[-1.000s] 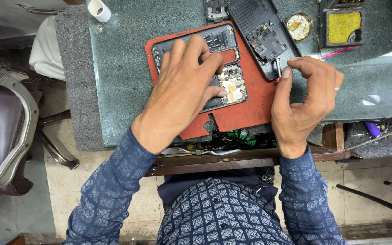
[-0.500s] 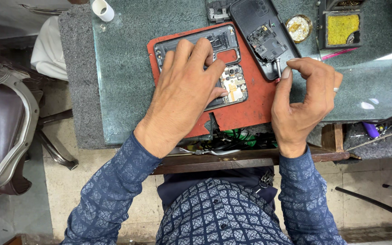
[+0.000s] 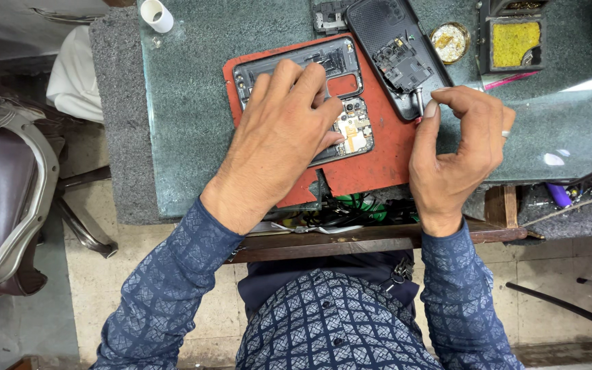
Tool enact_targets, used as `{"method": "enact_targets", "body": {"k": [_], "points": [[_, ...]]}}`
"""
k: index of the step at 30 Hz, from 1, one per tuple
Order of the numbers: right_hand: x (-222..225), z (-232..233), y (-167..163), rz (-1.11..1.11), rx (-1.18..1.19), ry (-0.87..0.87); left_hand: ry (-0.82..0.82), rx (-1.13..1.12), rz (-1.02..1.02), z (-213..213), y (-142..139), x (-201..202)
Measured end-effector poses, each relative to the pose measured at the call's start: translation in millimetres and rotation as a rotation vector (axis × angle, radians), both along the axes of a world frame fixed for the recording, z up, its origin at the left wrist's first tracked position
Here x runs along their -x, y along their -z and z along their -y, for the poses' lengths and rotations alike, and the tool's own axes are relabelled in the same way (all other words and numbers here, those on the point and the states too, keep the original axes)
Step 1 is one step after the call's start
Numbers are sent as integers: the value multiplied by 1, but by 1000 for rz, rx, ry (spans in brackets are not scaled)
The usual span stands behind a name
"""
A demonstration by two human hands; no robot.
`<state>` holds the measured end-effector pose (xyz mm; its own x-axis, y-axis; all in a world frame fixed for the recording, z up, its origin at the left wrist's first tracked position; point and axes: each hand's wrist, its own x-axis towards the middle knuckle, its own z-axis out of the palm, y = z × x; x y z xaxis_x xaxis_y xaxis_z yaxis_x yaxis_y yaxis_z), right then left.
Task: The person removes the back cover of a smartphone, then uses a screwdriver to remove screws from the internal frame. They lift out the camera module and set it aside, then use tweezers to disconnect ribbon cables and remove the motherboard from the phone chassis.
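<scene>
Covering most of the view from above, the glass table (image 3: pixel 193 137) carries everything, and a red mat (image 3: pixel 371 168) lies on its front part. On the mat lies an opened phone (image 3: pixel 337 82), its inner frame and circuit board showing. The left hand (image 3: pixel 279 140) is spread flat over the phone, the fingers (image 3: pixel 289 75) pressing on the frame; it grasps nothing, it only holds the phone down. Just to the right, partly on the mat and partly on the glass, the black back cover (image 3: pixel 395 51) lies tilted, with a small camera part sitting inside it.

The right hand (image 3: pixel 460 147) is at the lower end of this cover. Its thumb and forefinger pinch a thin tool (image 3: pixel 419 103), which stands nearly upright with the tip near the edge of the cover. A ring is on one finger of this hand.

Farther back stand a black box with a yellow sponge (image 3: pixel 512 41) and, beside it, a small round tin (image 3: pixel 450 41). A white cup (image 3: pixel 157 14) stands at the far left corner.
</scene>
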<state>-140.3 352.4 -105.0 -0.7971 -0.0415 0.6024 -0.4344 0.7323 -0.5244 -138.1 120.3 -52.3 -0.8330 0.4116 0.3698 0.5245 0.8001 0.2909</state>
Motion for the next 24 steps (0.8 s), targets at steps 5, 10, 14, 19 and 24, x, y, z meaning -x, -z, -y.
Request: {"method": "enact_targets", "body": {"k": [5,10,14,19,24], "points": [[0,2,-2,-1,0,0,29,-67,43,5,3,7],[0,4,-4,-22,-9,-2,80,-102,93,9,8,19],[0,3,-3,-10,-4,0,106,-128,131,10,11,27],[0,1,1,-9,-4,3,79,-135,105,11,11,20],[0,0,4,-11,-5,8,-1,-191,41,14,5,2]]}}
